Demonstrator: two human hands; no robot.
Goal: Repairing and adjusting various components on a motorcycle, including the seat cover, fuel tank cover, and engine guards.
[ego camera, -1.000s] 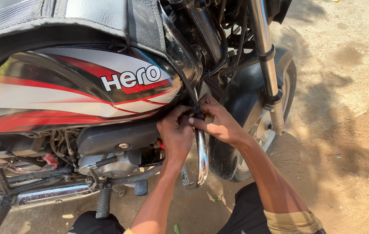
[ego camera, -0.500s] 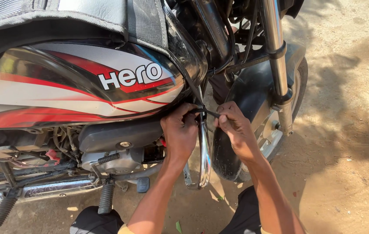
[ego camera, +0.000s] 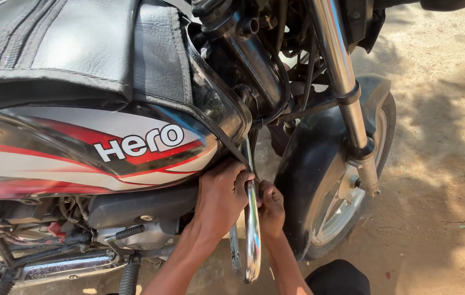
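Observation:
A motorcycle stands side-on with a silver, red and black fuel tank (ego camera: pixel 79 153) under a grey padded tank cover (ego camera: pixel 68 49). My left hand (ego camera: pixel 222 198) presses against the underside of the tank's front, fingers curled around the chrome crash guard (ego camera: pixel 252 240). My right hand (ego camera: pixel 272 207) sits just behind that bar, fingers pinched near a thin black strap (ego camera: pixel 227 143) that runs down from the cover. What the fingertips grip is hidden by the bar and the other hand.
The engine (ego camera: pixel 128 229) and exhaust pipe (ego camera: pixel 46 269) lie below the tank at left. The chrome fork leg (ego camera: pixel 347 104), black front mudguard (ego camera: pixel 309 180) and front wheel (ego camera: pixel 352 191) stand to the right. Sandy ground (ego camera: pixel 440 164) spreads beyond. My dark-clothed knee (ego camera: pixel 337 278) is at the bottom.
The view has closed in and shifted lower. Both hands dropped from the strap's end near the tank's front tip to around the chrome guard, the right hand now tucked behind the bar.

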